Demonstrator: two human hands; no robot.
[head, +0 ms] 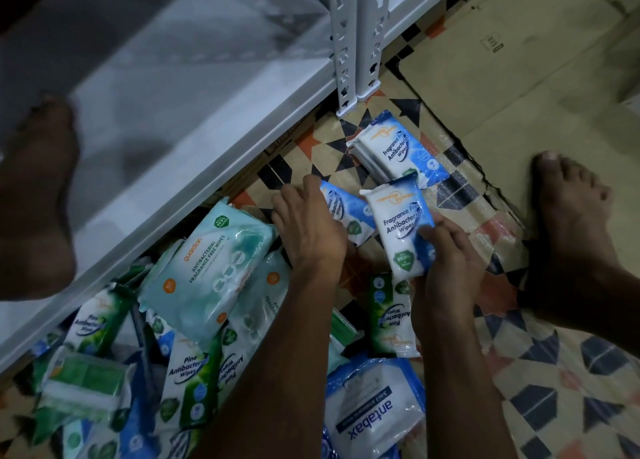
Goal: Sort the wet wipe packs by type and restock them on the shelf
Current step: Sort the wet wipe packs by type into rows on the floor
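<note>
Two bare feet are yours: your left foot rests up on the big white shelf, and your right foot stands on the flat brown cardboard that lies on the patterned floor mat. The shelf's white metal posts come down to the floor just past its front edge.

Next comes the heap of wet wipe packs near you, low and left in the view. The biggest ones are a pale teal Guardian pack lying on top of the heap, next to your left wrist, and a blue and white Antabax pack between your two arms. Green Pine Antibacterial packs lie all through the heap, and one more green Pine pack lies under your right wrist.

Farther from you, by the foot of the posts, a small stack of blue Fragrance Free packs sits on the mat, apart from the heap.

Your right hand holds one blue Fragrance Free pack by its near end, with the fingers curled over the front of it. It sits just this side of the small stack.

Your left hand lies palm down over another blue pack, fingers bent over its far edge. That pack lies right beside the one in your right hand
</note>
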